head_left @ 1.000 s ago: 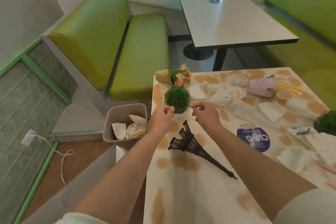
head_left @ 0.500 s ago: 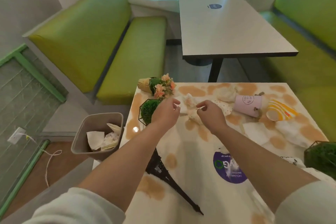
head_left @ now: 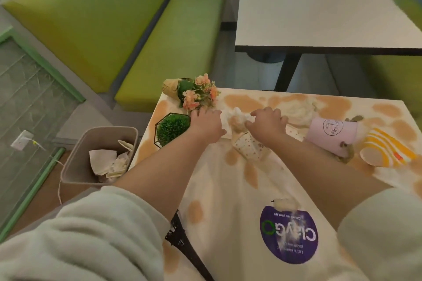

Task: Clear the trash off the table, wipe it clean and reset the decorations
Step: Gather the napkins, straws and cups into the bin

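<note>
From my head camera, I see both my arms reach out over the bench [head_left: 228, 201]. It has orange-brown spots all over it.

My left hand [head_left: 206, 124] lies flat with straight fingers on a white napkin [head_left: 225, 117]. Nothing is held in that grip; the fingers are apart and loose. Just left of it sits a green ball plant [head_left: 172, 129] in a black wire frame. Just past it lies a bunch of pink flowers [head_left: 198, 94] in brown paper.

My right hand [head_left: 266, 124] has curled fingers that pinch a crumpled tissue [head_left: 238, 116], so this grip is clamped on it. The tissue is between my two hands. Under my right wrist lies a dotted cup [head_left: 247, 146] on its side. To the right of this hand lie a pink cup [head_left: 331, 136] and then a yellow striped cup [head_left: 386, 153], both tipped over. Past it lies another white wad [head_left: 299, 108].

Down left of my left arm, on the floor, stands a bin [head_left: 75, 159] with papers inside. Near my body lie a black tower [head_left: 182, 242] and a purple sticker [head_left: 288, 235].
</note>
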`<act>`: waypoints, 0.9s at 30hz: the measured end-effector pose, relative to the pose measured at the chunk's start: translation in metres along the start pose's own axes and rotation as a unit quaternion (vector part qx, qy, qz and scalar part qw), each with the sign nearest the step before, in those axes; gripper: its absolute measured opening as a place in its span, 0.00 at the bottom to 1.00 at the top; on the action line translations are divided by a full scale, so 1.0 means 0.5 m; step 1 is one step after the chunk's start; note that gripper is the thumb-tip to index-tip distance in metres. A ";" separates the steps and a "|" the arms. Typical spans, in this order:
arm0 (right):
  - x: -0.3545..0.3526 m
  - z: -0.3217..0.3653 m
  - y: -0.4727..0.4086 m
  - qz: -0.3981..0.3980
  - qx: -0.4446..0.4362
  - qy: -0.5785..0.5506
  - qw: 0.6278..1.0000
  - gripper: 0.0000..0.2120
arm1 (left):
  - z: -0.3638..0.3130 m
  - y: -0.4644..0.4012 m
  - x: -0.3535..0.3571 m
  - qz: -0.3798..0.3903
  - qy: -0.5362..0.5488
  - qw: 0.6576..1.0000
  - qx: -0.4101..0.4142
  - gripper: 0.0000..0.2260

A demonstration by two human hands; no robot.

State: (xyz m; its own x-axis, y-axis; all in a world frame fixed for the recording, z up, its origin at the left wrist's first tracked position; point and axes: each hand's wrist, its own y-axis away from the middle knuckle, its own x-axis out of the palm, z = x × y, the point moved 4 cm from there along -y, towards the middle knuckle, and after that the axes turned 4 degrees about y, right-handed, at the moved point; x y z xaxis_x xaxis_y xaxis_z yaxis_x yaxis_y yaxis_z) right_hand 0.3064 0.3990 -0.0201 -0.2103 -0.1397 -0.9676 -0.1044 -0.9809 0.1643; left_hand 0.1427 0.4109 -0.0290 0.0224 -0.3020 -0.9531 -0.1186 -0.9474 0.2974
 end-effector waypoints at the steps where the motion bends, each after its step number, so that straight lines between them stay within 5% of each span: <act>1: 0.002 0.004 -0.010 0.004 -0.005 0.005 1.000 0.20 | -0.001 -0.008 0.003 0.002 -0.010 1.000 0.002 0.29; 6: 0.023 0.023 -0.045 0.014 -0.015 0.004 1.000 0.23 | -0.001 -0.029 0.016 -0.012 -0.033 0.999 -0.005 0.27; 12: 0.032 0.022 -0.049 -0.027 -0.008 -0.028 0.999 0.15 | -0.019 -0.021 0.000 -0.114 -0.059 0.992 0.019 0.29; 23: -0.027 0.022 0.024 -0.085 0.030 -0.352 0.932 0.08 | -0.032 0.027 -0.082 -0.193 0.183 0.964 -0.007 0.13; 27: -0.059 0.043 0.068 -0.145 0.054 -0.441 0.884 0.08 | 0.009 0.057 -0.131 -0.211 0.339 0.916 -0.031 0.11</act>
State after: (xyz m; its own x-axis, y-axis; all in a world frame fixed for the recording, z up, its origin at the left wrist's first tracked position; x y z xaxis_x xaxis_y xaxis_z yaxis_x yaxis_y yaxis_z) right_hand 0.2883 0.3725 0.0183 -0.8305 0.3215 -0.4549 -0.3595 -0.9331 -0.0033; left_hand 0.1332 0.4041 0.0416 0.6681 0.1160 -0.7350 0.0990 -0.9929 -0.0667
